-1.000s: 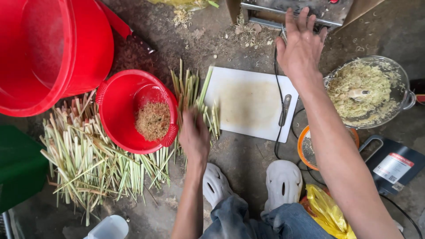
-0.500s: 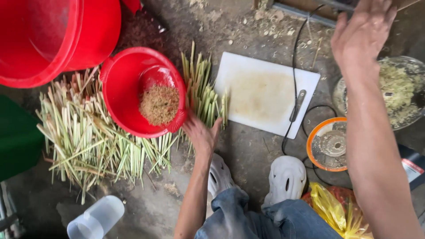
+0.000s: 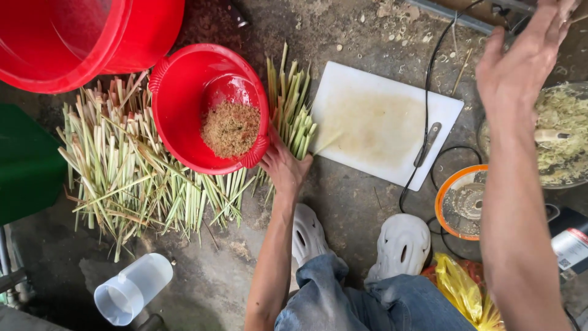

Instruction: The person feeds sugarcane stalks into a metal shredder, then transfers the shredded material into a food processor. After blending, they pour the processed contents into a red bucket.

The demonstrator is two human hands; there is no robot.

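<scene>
My left hand (image 3: 285,168) reaches down to the ground and closes on cut lemongrass stalks (image 3: 293,116) lying between a small red bowl (image 3: 184,92) and a white cutting board (image 3: 383,125). The bowl holds a heap of brown ground stuff (image 3: 231,128). My right hand (image 3: 520,58) is raised at the upper right with fingers spread, holding nothing, above a glass bowl of shredded lemongrass (image 3: 560,132). A large pile of lemongrass stalks (image 3: 128,171) lies left of the bowl.
A big red tub (image 3: 73,37) sits at top left. A knife (image 3: 427,144) and a black cable (image 3: 429,79) lie on the board. An orange-rimmed lid (image 3: 462,202), a clear plastic jug (image 3: 131,288), a yellow bag (image 3: 462,291) and my white shoes (image 3: 401,242) are nearby.
My left hand has moved up from the ground near my shoe to the stalks beside the red bowl. My right hand has lifted away from the machine at the top and drifted right.
</scene>
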